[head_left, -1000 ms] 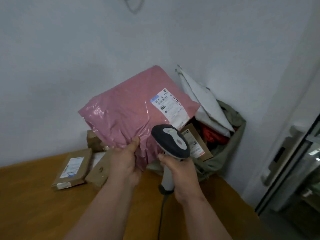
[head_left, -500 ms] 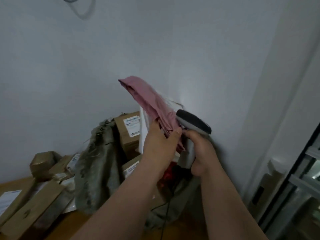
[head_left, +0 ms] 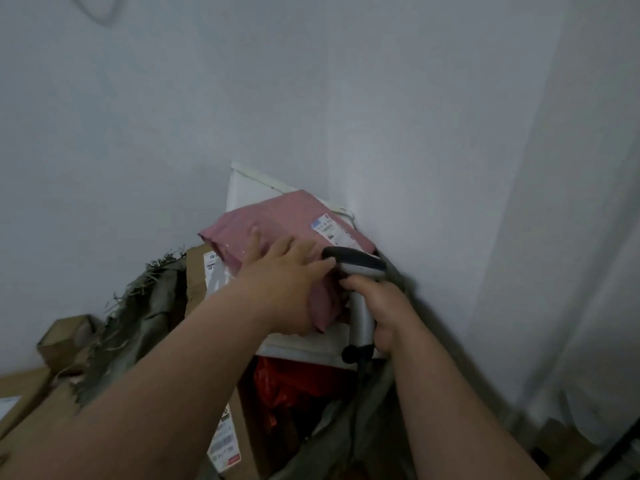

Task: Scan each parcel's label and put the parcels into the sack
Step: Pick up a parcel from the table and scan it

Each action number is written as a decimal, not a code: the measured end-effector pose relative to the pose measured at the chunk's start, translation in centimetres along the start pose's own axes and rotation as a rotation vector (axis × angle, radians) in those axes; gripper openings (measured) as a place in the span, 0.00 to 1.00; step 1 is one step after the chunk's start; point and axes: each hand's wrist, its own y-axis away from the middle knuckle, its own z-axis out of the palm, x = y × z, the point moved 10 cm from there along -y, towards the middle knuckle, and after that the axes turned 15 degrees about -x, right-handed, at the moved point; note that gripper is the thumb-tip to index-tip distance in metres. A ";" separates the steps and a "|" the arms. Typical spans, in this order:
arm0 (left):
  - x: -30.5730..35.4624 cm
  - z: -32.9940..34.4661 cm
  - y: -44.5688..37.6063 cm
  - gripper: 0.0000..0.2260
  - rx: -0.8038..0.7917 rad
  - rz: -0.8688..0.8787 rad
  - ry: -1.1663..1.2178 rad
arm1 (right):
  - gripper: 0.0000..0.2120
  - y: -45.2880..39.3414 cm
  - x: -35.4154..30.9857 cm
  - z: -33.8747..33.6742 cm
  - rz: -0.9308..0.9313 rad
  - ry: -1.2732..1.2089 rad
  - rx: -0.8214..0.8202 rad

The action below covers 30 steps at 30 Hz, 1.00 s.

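Against wall, left hand (head_left: 280,292) presses pink parcel (head_left: 287,220), seemingly atop sack (head_left: 149,306).

Parcel room: labelled boxes (head_left: 225,441), scanner (head_left: 360,296), sack (head_left: 149,306).

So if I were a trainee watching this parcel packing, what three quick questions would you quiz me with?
1. True or false: the pink parcel lies on top of the other parcels in the grey-green sack.
2. Which hand holds the barcode scanner? A) the left hand B) the right hand C) neither
3. Fill in: the pink parcel's label faces ____.

Key
1. True; it rests on a white mailer standing in the sack's mouth.
2. B; the right hand grips the scanner's handle while the left hand presses flat on the pink parcel.
3. Up, in plain view.
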 end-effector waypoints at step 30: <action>-4.1 1.6 -4.0 0.19 -0.114 -0.135 0.051 | 0.08 -4.9 0.4 -4.9 0.046 -0.028 0.171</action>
